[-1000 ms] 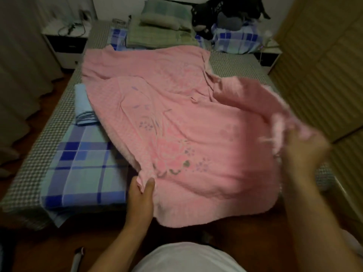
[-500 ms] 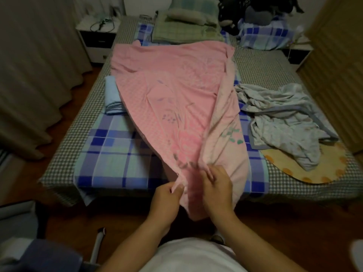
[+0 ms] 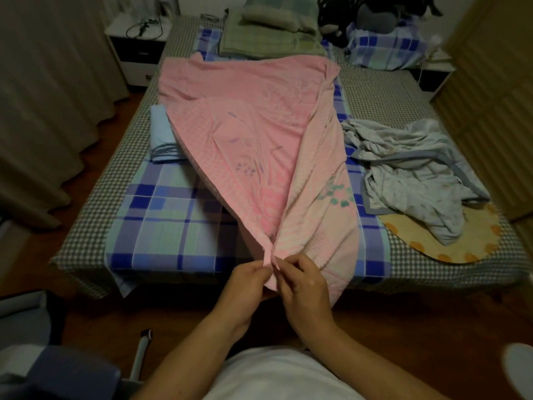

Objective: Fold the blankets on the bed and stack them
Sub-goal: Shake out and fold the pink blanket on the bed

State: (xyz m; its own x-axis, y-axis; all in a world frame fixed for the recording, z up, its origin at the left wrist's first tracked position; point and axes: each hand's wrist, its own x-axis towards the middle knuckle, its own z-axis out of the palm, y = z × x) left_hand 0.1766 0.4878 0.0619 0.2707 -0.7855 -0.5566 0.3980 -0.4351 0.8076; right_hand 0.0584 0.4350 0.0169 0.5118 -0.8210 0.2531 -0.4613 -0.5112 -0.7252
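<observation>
The fingers of the left hand and the fingers of the right hand pinch the two gathered near corners of the large pink floral blanket, the hands almost touching each other at the foot edge of the bed. From that pinch the pink blanket fans out up the bed, its right half doubled over so the paler underside faces up, its far edge spread wide toward the head of the bed. Beneath it lies a blue plaid sheet over the checked bed cover. A folded light blue blanket sits on the left side of the bed, its right edge tucked under the pink blanket. On the right side of the bed, near the pink blanket, a crumpled grey-white blanket with a grey border lies in a heap, partly over a round tan mat with orange spots. Green pillows rest at the head of the bed.
</observation>
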